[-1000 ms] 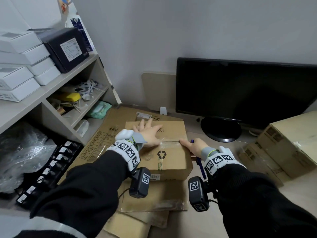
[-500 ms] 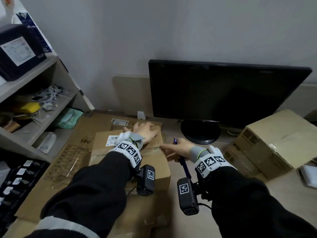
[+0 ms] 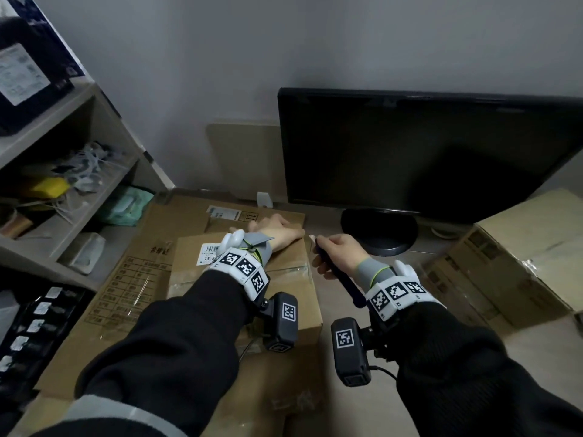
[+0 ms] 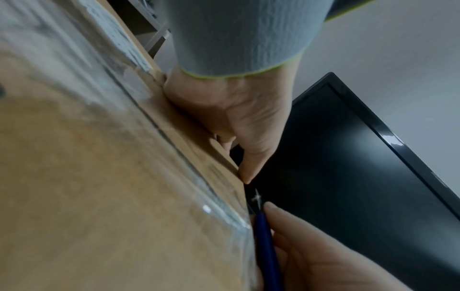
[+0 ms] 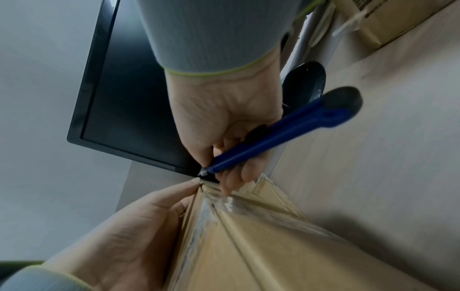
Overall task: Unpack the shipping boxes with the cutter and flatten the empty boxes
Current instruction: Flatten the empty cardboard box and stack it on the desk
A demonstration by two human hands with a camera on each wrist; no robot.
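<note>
Cutter gripped in right hand, tip beside box corner

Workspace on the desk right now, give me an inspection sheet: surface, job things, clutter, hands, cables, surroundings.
Surface: pale desk, partly covered by flattened cardboard.
Job's things: taped shipping box lying on the cardboard, clear tape along its top; blue cutter, its tip at the box's far right corner.
Clutter: more boxes at right; black tray of labelled items at lower left.
Hands: left hand rests on the box's far edge, fingers over it; right hand grips the cutter.
Cables: a thin black lead runs from the right wrist camera.
Surroundings: dark monitor on a round stand, grey wall, shelf unit at left holding bags and packets.
</note>
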